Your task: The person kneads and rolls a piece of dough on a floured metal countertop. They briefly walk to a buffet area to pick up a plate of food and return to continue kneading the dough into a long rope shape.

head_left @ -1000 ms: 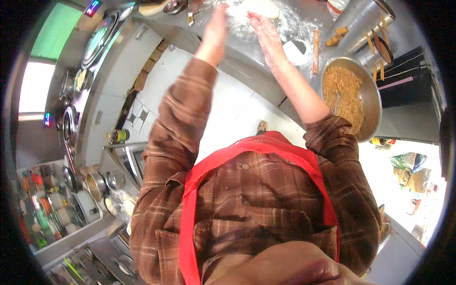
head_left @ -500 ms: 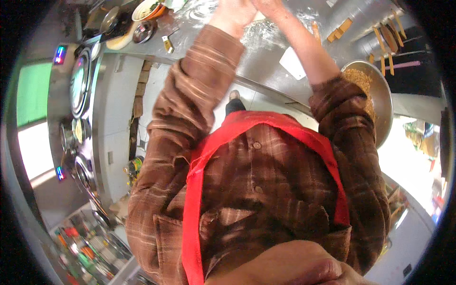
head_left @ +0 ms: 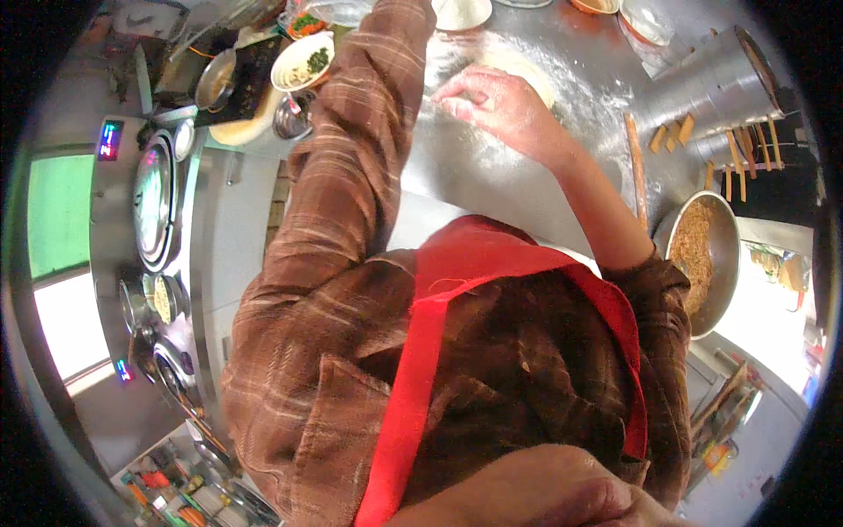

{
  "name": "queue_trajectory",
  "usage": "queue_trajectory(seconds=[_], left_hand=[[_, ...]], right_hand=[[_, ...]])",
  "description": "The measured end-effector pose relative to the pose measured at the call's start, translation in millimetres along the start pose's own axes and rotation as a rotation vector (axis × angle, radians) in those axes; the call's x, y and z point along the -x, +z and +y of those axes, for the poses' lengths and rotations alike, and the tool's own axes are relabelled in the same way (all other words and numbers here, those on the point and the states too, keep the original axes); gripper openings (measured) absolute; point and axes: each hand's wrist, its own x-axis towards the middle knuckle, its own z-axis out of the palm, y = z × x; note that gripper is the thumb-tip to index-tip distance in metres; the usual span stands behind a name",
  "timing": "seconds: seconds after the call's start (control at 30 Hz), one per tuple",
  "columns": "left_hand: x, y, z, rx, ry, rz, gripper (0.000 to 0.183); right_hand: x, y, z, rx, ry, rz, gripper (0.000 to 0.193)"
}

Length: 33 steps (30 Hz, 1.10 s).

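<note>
My right hand is over the floured steel counter, palm turned inward with its fingers loosely bent and a gap between thumb and fingers. Nothing shows in it. Flour whitens its skin. Just beyond it lies a pale, flat round of dough, partly hidden by the hand. My left arm reaches far forward in its brown plaid sleeve, and the hand is past the upper edge. Near that sleeve's end stands a white bowl of flour. A wooden rolling pin lies to the right of my right forearm.
A bowl with chopped greens stands left of my left sleeve, near a small dark pan. At right are a large metal bowl of brown crumbly filling and a steel cylinder beside wooden handles. Round cookers line the left side.
My hands were together at the upper edge. The left has reached farther forward out of view; the right has come lower and apart. The view has shifted, showing more of the counter's far side.
</note>
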Motion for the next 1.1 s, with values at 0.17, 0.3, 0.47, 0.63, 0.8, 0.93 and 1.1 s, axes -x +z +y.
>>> queue_trajectory(seconds=[0.17,0.3,0.47,0.63,0.8,0.93,1.1], left_hand=[[-9.5,3.7,-6.6,0.082,-0.028,0.018,0.063],[22.5,63.2,-15.9,0.302,-0.143,0.065,0.053],[59.6,115.2,-24.2,0.142,0.055,-0.102,0.048],[36.6,104.9,-6.9,-0.191,0.508,-0.156,0.047],[125.1,150.8,8.6,-1.155,0.997,0.072,0.037],[137.5,140.3,43.2,-1.512,1.046,-0.015,0.038],[92.7,128.4,89.0,-1.874,1.408,0.071,0.008]], right_hand=[[-10.2,-16.0,3.2,-0.077,0.157,0.018,0.019],[-15.0,-39.2,22.8,-0.173,0.200,0.223,0.027],[-4.7,-51.6,27.7,-0.259,0.272,0.311,0.042],[-8.1,-50.5,-19.1,-0.465,0.265,0.151,0.035],[5.2,-62.1,-31.2,0.035,0.109,0.425,0.038],[20.3,-59.5,-52.7,0.191,-0.022,0.424,0.044],[45.3,-30.8,-118.9,0.176,-0.149,0.103,0.037]])
